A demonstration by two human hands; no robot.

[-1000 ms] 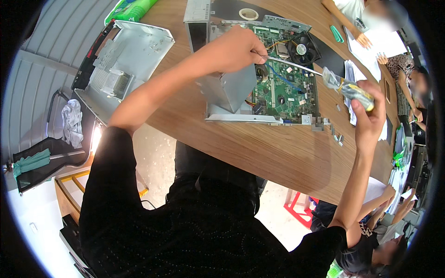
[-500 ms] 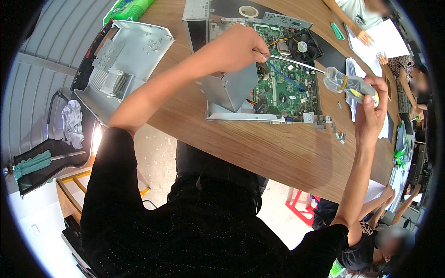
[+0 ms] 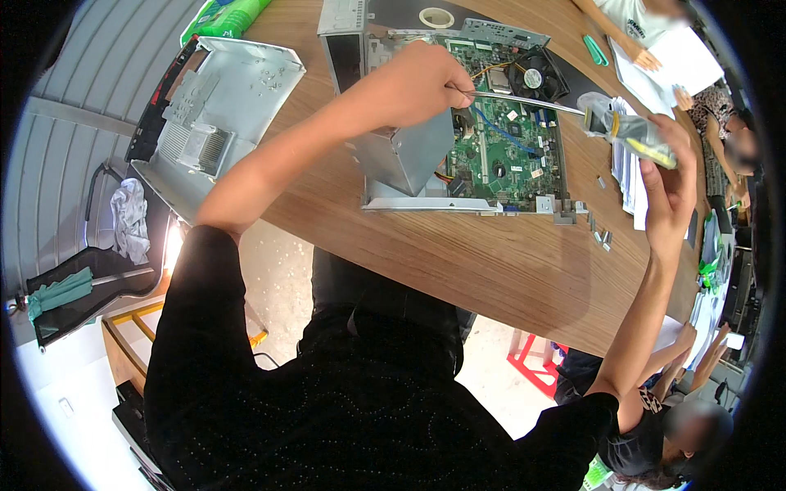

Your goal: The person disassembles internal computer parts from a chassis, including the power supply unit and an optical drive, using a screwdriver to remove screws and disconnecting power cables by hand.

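So the main change: the right hand [image 3: 671, 176], up between 2 and 3 o'clock in the view, has slid a bit further out toward 2. The screwdriver [image 3: 589, 117] swings with it, so its shaft now points closer to 3 o'clock from the left hand [image 3: 430, 78]. That one's barely budged, just past 12. My read: the tool is pivoting around the left fingertips rather than being put to the board. Can't tell if the tip touches anything, it's hidden in those fingers.

Fingers: left thumb and forefinger pinched narrow on the shaft's end, right ones curled around the plastic-wrapped handle.

Headcount, big to small:
- one wooden table [image 3: 508, 254]
- one lidless computer case [image 3: 430, 204], about 1 o'clock, under the driver and left hand
- one detached cover [image 3: 246, 123], 10 o'clock
- one green circuit board [image 3: 508, 155] in the case
- one screwdriver, two hands on it
- one black fan [image 3: 536, 79], between 1 and 2
- one finned heatsink [image 3: 201, 150] on the cover
- one tape ring [image 3: 423, 18], 12
- several metal bits [image 3: 607, 238] near 3, too small to count
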